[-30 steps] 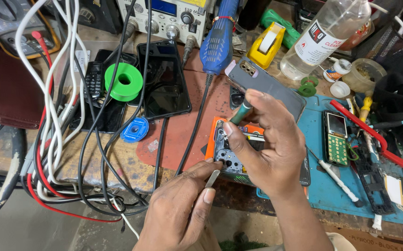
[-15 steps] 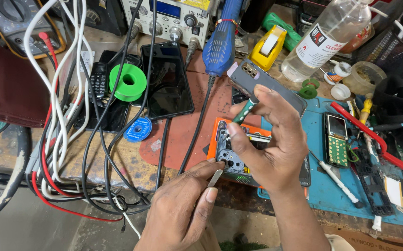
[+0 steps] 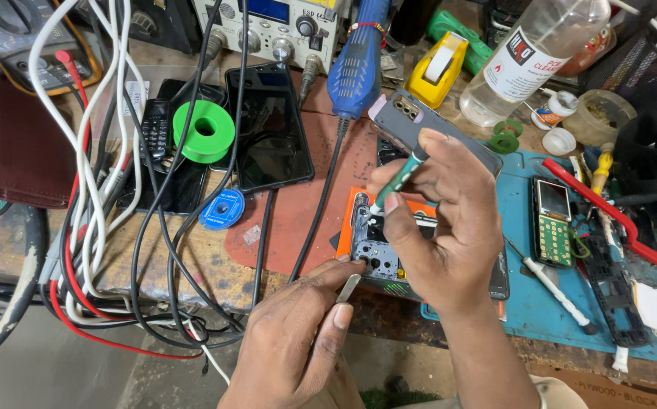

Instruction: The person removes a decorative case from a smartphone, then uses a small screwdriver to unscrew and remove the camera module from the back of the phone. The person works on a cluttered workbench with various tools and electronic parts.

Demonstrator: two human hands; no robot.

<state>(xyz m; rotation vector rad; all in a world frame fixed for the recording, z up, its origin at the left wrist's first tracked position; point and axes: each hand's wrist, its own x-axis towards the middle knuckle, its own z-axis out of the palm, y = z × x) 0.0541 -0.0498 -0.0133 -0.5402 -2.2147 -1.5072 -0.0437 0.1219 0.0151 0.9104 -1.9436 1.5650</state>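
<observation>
The right hand (image 3: 442, 220) pinched a green-handled screwdriver (image 3: 398, 182) between thumb and forefinger, the other fingers curled loosely behind it, while the left hand (image 3: 298, 333) gripped metal tweezers (image 3: 348, 288) between thumb and forefinger, pressed together around the shaft. Just under both sets of fingers lay an opened phone (image 3: 374, 246) with its back cover off, resting on the tabletop (image 3: 192, 265) on an orange-red mat (image 3: 305, 204). Judging from this, the step in hand was working a screw at the phone's upper inner frame, with the tweezers held by the lower end ready to pick the loose part; the next move would call for keeping the driver seated squarely in the screw head and lifting straight up without tilting. The screwdriver's long axis ran diagonally, handle up and away toward the right fingers' knuckles, tip pointing down and to the left into the phone near the thumb. The tip itself was too small to see clearly, so it probably sat on a screw, though that could not be confirmed. The phone's long axis ran roughly away from the wearer, slightly tilted. Beyond the right fingers leaned a grey phone back cover (image 3: 411, 121); left of the left fingers lay a black smartphone (image 3: 268, 129), a green solder spool (image 3: 203, 130) and tangled cables (image 3: 101, 227).
</observation>
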